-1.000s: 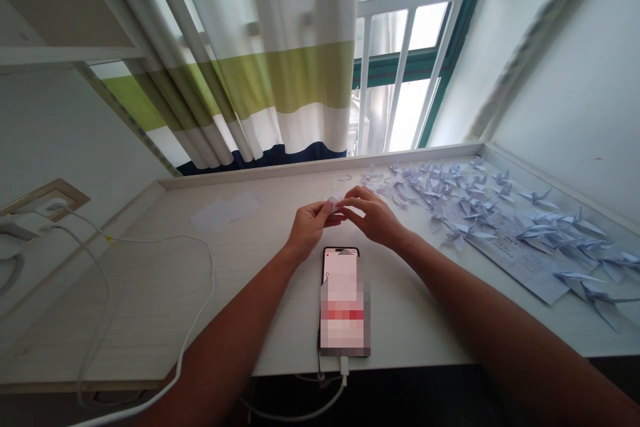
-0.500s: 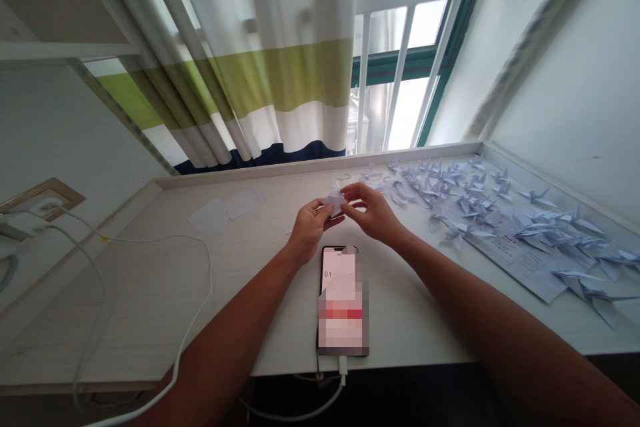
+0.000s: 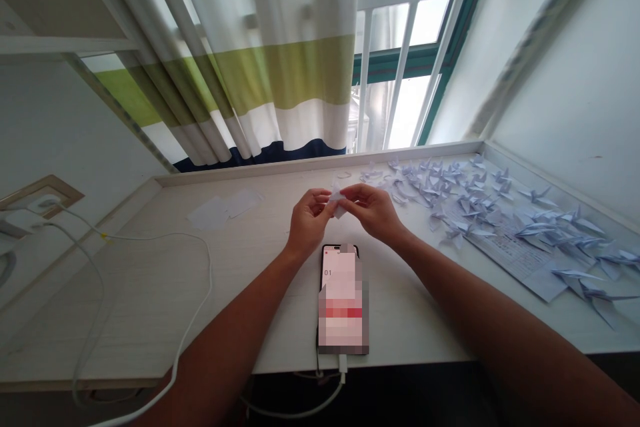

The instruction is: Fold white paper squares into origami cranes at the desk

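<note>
Both my hands meet above the middle of a pale wooden desk (image 3: pixel 150 280). My left hand (image 3: pixel 307 223) and my right hand (image 3: pixel 373 211) pinch a small pale lilac folded paper piece (image 3: pixel 337 200) between their fingertips, each from its own side. The piece is held a little above the desk. A phone (image 3: pixel 343 300) with a lit screen lies flat just below my hands, near the front edge.
Several folded lilac paper cranes (image 3: pixel 465 203) cover the desk's right half, some on a printed sheet (image 3: pixel 520 257). Flat paper squares (image 3: pixel 223 209) lie at the back left. A white cable (image 3: pixel 195 293) loops across the left side. A striped curtain (image 3: pixel 260 73) hangs behind.
My hands have shifted slightly and turned the paper piece between the fingertips; it now sits a little higher between them. The phone and cranes have not moved.
</note>
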Demonstrator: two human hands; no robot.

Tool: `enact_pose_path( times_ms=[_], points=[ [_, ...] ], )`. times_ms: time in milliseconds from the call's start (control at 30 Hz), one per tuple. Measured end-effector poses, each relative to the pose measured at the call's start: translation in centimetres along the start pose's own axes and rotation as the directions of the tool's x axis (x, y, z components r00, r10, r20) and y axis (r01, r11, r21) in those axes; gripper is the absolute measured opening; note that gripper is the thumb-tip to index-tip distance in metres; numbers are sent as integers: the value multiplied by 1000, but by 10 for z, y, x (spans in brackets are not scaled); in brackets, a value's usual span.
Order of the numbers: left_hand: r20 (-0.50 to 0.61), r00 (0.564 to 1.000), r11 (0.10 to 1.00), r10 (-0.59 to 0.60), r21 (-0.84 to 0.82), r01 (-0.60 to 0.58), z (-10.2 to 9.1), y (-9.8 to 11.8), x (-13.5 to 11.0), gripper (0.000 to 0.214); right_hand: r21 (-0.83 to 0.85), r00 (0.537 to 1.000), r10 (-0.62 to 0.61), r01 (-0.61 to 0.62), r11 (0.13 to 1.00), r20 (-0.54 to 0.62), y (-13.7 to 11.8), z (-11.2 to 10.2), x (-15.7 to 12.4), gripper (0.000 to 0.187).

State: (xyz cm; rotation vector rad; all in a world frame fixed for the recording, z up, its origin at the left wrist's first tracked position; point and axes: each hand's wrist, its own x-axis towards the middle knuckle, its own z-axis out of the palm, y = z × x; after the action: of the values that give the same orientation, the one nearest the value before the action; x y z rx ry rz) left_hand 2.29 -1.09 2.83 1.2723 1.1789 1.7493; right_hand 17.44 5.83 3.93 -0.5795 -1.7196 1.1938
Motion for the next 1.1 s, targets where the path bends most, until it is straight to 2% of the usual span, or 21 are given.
enact_pose_path(
  times_ms=[267,467,633,900,1100],
  points=[
    [-16,997,997,-72,19,73,-3,-6,2,35,9,993,98,-99,995,64,-1,-5,2,32],
    [-29,989,988,-148,-46,146,-2,2,2,28,-40,990,59,-54,998,130,-8,-5,2,18],
    [-41,978,976,-206,-85,202,-2,9,2,23,-71,989,56,-46,996,140,-12,-6,1,16],
    [9,989,987,-148,-69,148,-6,8,3,31,121,989,107,-119,985,98,-6,-6,2,38],
    [-9,986,985,-166,-49,165,-6,6,4,34,83,994,71,-78,994,79,1,-6,3,37]
  ],
)
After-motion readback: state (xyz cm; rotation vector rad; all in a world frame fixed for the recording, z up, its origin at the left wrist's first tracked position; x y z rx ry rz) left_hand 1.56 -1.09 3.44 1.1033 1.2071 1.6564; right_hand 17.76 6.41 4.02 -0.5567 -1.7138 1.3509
